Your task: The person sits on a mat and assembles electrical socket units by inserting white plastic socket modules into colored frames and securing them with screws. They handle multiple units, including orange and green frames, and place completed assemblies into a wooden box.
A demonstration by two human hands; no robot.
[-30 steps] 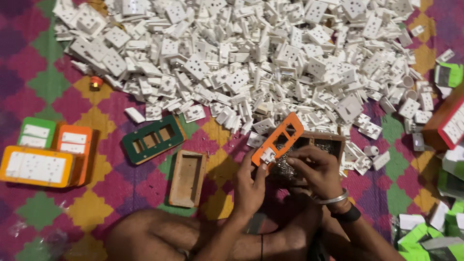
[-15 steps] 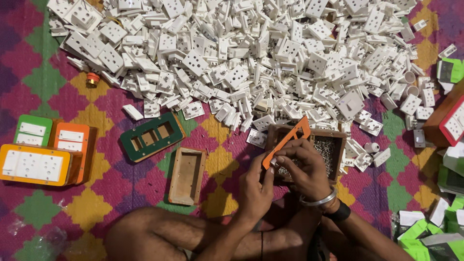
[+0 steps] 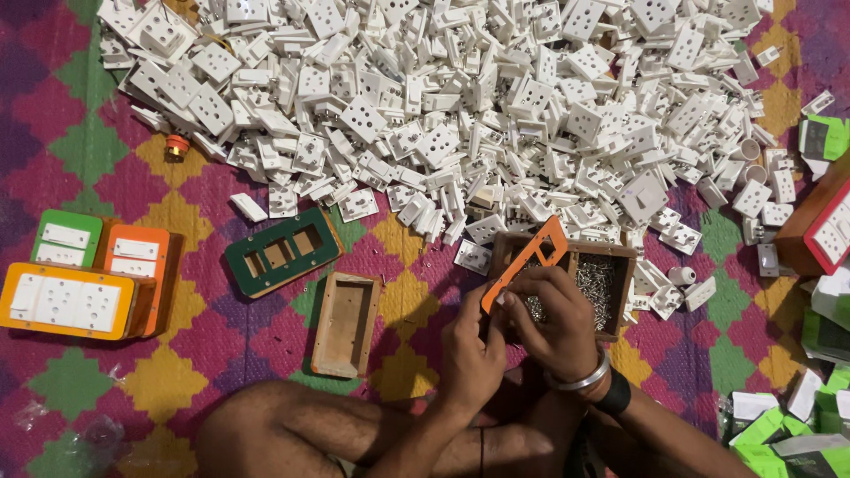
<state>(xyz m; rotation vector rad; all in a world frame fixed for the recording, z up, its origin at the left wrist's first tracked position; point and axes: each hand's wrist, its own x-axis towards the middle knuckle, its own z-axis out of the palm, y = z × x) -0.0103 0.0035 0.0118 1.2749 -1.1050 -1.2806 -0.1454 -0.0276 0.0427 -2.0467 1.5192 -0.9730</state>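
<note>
Both my hands hold an orange cover plate [image 3: 528,258] with cut-out windows, tilted on edge over a wooden box of small screws [image 3: 605,285]. My left hand [image 3: 471,354] grips the plate's lower end. My right hand [image 3: 556,320], with a metal bangle and a dark band at the wrist, pinches the plate's lower middle. A huge heap of white plastic socket parts [image 3: 460,106] lies just beyond the hands. An empty wooden box [image 3: 345,323] lies left of my left hand, beside a green cover plate [image 3: 282,251].
Finished boards in yellow [image 3: 66,301], orange [image 3: 140,257] and green [image 3: 64,239] lie at the far left on the patterned mat. A red-framed board [image 3: 823,226] and green-and-white packets [image 3: 779,425] sit at the right. My bare knee [image 3: 283,434] is in front.
The orange plate has turned from facing up to standing on edge, and both hands have shifted slightly right over the screw box.
</note>
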